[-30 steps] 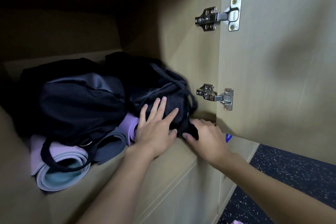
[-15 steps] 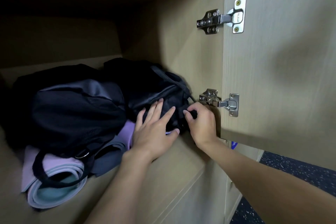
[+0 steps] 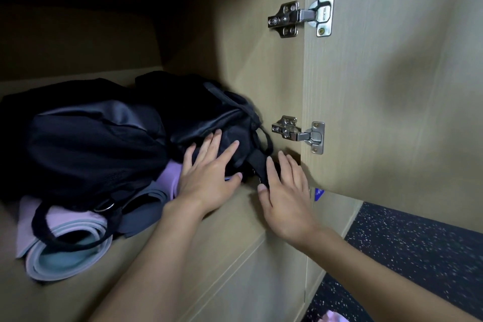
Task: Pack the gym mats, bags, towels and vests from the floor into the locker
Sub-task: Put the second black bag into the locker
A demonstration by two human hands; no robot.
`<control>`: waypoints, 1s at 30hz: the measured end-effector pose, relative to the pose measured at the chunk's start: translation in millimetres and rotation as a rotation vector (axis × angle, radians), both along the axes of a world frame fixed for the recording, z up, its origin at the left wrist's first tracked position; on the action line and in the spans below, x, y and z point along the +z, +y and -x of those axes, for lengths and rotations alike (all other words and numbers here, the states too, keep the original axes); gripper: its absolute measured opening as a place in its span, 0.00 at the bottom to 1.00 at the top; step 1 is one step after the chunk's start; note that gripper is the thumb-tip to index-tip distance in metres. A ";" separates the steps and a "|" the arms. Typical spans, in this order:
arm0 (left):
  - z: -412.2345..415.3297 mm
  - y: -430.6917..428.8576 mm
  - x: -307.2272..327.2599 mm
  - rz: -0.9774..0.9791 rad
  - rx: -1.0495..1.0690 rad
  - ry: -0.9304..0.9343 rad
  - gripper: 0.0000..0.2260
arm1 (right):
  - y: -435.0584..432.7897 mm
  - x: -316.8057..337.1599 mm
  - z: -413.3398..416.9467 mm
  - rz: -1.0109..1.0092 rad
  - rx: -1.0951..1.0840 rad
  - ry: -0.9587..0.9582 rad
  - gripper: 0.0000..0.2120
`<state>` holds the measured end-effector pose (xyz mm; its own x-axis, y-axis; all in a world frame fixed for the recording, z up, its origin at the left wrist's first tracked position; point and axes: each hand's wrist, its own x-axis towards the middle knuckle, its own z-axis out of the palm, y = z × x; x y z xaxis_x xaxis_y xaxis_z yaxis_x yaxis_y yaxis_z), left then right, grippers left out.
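Note:
Two black bags lie inside the open wooden locker (image 3: 235,60): a larger one (image 3: 86,149) on the left and a smaller one (image 3: 209,112) against the right wall. Both rest on rolled gym mats, a lilac and teal one (image 3: 65,251) and a grey one (image 3: 146,206). My left hand (image 3: 209,178) presses flat on the front of the smaller bag, fingers straight. My right hand (image 3: 285,191) lies with straight fingers against that bag's black strap (image 3: 258,165) at the shelf's front edge.
The locker door (image 3: 392,86) stands open on the right, hung on two metal hinges (image 3: 300,18). A dark speckled floor (image 3: 405,256) shows below it, with a bit of pink cloth (image 3: 332,317) at the bottom edge. A closed lower compartment front (image 3: 248,282) sits beneath the shelf.
My right hand has dropped from the bag's upper side by the lower hinge to the strap at the shelf edge, its fingers straightening. My left hand stays pressed on the bag.

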<state>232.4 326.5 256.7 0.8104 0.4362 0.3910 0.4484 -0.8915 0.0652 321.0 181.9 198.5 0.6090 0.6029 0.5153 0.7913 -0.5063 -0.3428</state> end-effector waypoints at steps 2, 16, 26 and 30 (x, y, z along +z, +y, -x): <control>0.0 -0.2 -0.1 0.004 -0.002 0.002 0.31 | -7.9 -6.3 7.7 -0.081 -0.001 -0.038 0.33; -1.1 -5.8 -2.5 0.068 -0.034 -0.040 0.30 | 16.3 21.3 -26.4 0.242 0.196 0.323 0.15; -4.3 4.6 -18.1 -0.086 -0.016 -0.104 0.39 | 58.6 23.2 -52.3 0.095 0.113 0.279 0.15; -7.1 2.8 -18.7 -0.131 0.027 -0.102 0.39 | 32.6 14.6 -33.4 -0.034 0.043 0.259 0.22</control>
